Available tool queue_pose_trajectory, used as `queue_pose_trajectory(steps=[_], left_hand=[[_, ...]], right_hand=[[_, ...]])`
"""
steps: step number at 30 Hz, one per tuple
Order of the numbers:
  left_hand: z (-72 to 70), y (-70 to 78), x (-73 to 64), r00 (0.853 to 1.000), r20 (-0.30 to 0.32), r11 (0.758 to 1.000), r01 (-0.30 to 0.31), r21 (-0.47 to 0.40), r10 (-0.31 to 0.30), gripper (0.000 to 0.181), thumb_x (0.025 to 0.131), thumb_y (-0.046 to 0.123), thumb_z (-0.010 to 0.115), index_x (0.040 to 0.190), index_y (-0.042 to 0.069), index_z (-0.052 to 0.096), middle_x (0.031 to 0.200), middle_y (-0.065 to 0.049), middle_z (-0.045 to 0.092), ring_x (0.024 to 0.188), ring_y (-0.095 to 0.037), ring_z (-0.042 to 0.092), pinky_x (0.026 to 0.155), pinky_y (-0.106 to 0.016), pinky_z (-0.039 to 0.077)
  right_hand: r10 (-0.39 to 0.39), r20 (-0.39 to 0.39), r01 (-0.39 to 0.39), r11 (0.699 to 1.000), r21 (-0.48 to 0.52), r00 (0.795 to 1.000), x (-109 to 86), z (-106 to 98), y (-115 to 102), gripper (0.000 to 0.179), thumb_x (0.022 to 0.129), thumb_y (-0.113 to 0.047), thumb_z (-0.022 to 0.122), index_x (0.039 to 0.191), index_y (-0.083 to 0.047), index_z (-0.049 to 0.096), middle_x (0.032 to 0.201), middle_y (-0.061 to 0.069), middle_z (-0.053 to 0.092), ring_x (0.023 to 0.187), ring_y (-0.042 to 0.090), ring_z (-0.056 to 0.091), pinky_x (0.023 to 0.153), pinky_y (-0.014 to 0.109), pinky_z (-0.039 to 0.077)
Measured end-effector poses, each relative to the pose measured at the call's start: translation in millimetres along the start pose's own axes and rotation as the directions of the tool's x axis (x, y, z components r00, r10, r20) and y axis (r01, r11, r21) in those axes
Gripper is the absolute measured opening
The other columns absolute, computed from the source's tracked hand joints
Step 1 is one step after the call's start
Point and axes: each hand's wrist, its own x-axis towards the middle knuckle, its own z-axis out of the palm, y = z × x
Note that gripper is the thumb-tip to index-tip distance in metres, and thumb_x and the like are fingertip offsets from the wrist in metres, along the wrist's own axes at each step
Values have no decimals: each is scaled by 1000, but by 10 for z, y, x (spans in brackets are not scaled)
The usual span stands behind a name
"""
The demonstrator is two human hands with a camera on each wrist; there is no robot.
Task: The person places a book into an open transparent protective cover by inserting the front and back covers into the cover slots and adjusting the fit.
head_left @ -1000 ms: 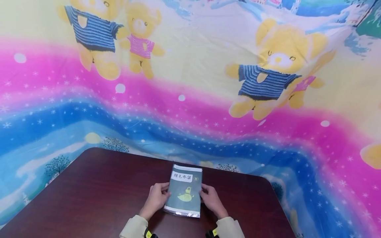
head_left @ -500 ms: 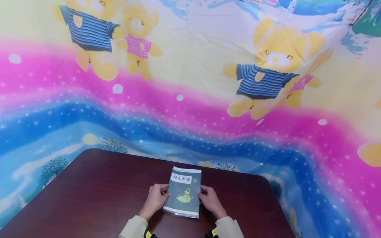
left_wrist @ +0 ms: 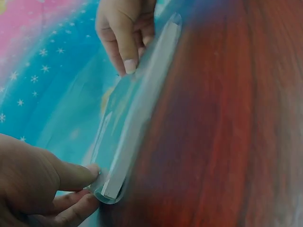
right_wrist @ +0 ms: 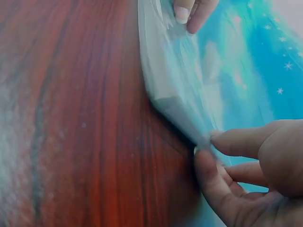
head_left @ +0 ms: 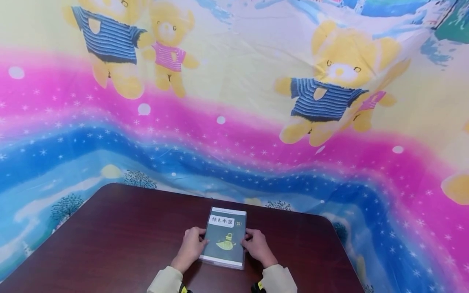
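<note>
A grey-green book (head_left: 223, 240) in a clear plastic cover, with white bands and a yellow drawing on its front, lies at the tabletop, front up. My left hand (head_left: 188, 247) pinches its left edge, thumb on top. At the right edge my right hand (head_left: 258, 246) has a similar pinch. The left wrist view shows the book's pale page block (left_wrist: 142, 123) side-on, with the left thumb and fingers on a near corner. In the right wrist view the right thumb and fingertips grip the cover's edge. Whether the whole underside touches the table is unclear.
The dark red-brown wooden table (head_left: 110, 240) has rounded far corners. Behind and around it hangs a colourful cloth (head_left: 234, 81) printed with teddy bears, snowflakes and trees. A cream sleeve (head_left: 166, 280) and a black band with yellow show at the left wrist.
The book's far edge has come down slightly, and the book looks flatter and nearer the tabletop. Both hands keep their hold at its sides. The head view has shifted a little.
</note>
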Motion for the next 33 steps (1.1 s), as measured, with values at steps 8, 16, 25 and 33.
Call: queue_pose_trajectory(steps=[8, 16, 25, 33], left_hand=[[29, -22, -35, 998, -29, 996, -50, 76, 52, 26, 79, -3, 82, 103, -11, 75, 92, -18, 73, 76, -19, 69, 63, -33, 58], [86, -49, -9, 995, -42, 994, -89, 62, 92, 24, 81, -3, 82, 102, -13, 75, 90, -18, 71, 82, -27, 70, 66, -37, 59], [78, -81, 247, 999, -9, 999, -50, -8, 50, 31, 83, -1, 81, 110, -13, 72, 102, -23, 72, 80, -24, 71, 67, -35, 61], [-89, -137, 449, 996, 88, 999, -21, -39, 24, 37, 88, 2, 77, 122, -10, 68, 114, -23, 72, 85, -23, 71, 71, -38, 62]], right_hand=[[33, -32, -34, 998, -47, 999, -30, 42, -13, 46, 92, 1, 69, 133, 17, 55, 91, 11, 61, 74, 17, 63, 62, 34, 57], [36, -85, -49, 987, -154, 996, 28, 56, -13, 33, 92, 0, 69, 122, 12, 64, 79, 7, 56, 66, 15, 53, 58, 28, 45], [67, -134, -97, 966, -238, 989, 210, 25, -103, 31, 94, -5, 70, 118, 14, 64, 84, 13, 56, 74, 21, 55, 61, 34, 48], [13, -112, -47, 951, -306, 994, 314, -127, -112, 60, 90, -8, 77, 139, 15, 51, 126, 27, 58, 114, 37, 59, 93, 51, 56]])
